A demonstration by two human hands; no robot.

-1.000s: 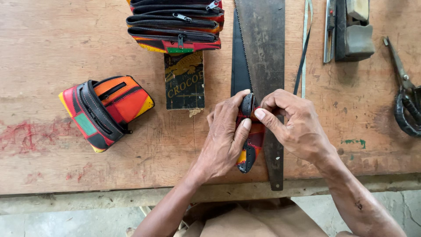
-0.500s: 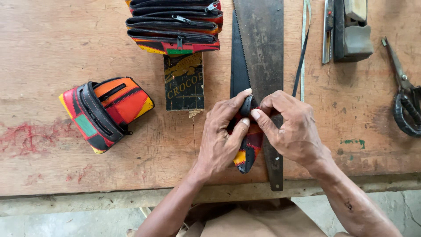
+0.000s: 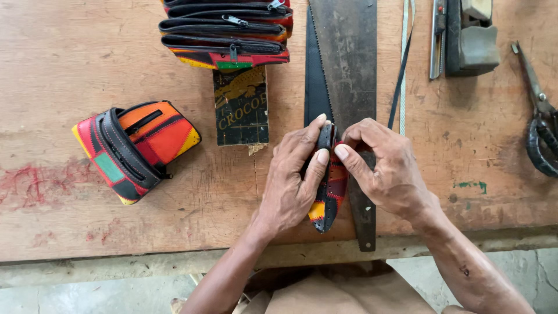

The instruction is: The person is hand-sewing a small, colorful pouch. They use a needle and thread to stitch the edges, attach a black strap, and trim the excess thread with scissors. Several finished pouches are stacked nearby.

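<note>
Here both hands [image 3: 343, 168] pinch shut a narrow, stitched patchwork leather pouch [image 3: 329, 195].

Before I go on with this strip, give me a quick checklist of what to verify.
1. Both hands on the strip: ok, left hand and right hand pinch its top end.
2. Strip backed by the saw blade: ok.
3. Fingers off the saw teeth: cannot tell, hands hide that edge.
4. Finished pouch out of the way: ok, lies to the left.
5. Scissors apart from hands: ok, far right.
</note>
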